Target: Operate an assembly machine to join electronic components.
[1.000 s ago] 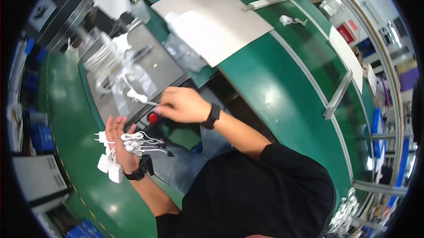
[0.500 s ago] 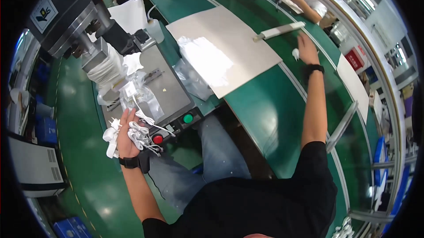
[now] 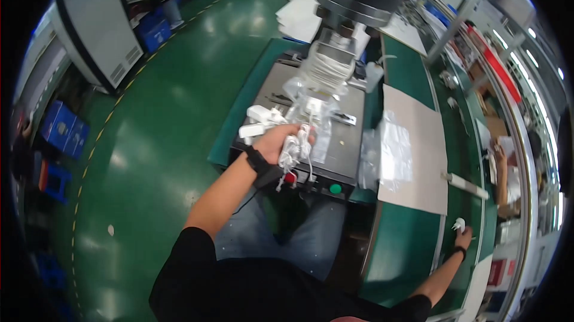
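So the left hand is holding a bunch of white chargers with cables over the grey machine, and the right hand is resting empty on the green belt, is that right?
Not quite. The head view shows the right hand is not empty: it grips a small white charger far out at the green belt. The rest stands: the left hand holds a bunch of white chargers with cables over the grey machine.

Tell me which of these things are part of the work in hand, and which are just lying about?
In hand:
left hand gripping a bundle of white chargers with cables
right hand on a small white charger

Lying about:
clear plastic bags
cardboard sheet
grey machine top
blue crates
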The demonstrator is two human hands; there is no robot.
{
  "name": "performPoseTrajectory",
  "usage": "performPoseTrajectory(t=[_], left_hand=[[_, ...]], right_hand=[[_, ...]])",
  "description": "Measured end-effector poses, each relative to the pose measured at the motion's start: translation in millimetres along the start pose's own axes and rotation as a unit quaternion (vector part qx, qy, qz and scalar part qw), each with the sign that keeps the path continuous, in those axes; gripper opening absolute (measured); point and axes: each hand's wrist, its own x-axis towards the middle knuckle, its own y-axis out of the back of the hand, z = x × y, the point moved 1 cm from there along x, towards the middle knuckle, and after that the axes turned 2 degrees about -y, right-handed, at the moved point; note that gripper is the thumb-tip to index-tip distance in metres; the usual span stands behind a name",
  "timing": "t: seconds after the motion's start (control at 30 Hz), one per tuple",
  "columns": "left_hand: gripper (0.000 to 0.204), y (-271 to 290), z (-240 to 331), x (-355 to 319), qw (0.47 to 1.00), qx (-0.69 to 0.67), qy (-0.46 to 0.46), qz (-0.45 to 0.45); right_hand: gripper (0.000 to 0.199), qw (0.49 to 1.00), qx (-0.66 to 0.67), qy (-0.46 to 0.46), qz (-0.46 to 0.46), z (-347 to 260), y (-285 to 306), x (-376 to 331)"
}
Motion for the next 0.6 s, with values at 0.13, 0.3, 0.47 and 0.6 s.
performPoseTrajectory(t=[0.13,0.3,0.47,0.6], left_hand=[[0.042,-7.1,-1.8,-12.1,0.997,-0.007,-0.037,-0.062],[0.052,-1.5,3.7,-31.1,0.979,-0.015,0.004,-0.201],[0.064,1.3,-19.5,-80.7,0.969,-0.065,-0.05,-0.235],[0.068,-15.4,-37.4,-139.1,0.952,-0.047,-0.245,-0.176]], right_hand=[[0.034,0.905,0.403,-0.133,0.01,-75.2,24.4,-33.0],[0.052,0.873,0.486,-0.022,-0.041,-268.5,106.0,-121.2],[0.046,0.785,0.522,0.162,-0.29,-422.2,117.0,-176.6],[0.037,0.7,0.506,0.182,-0.469,-513.0,36.9,-189.2]])
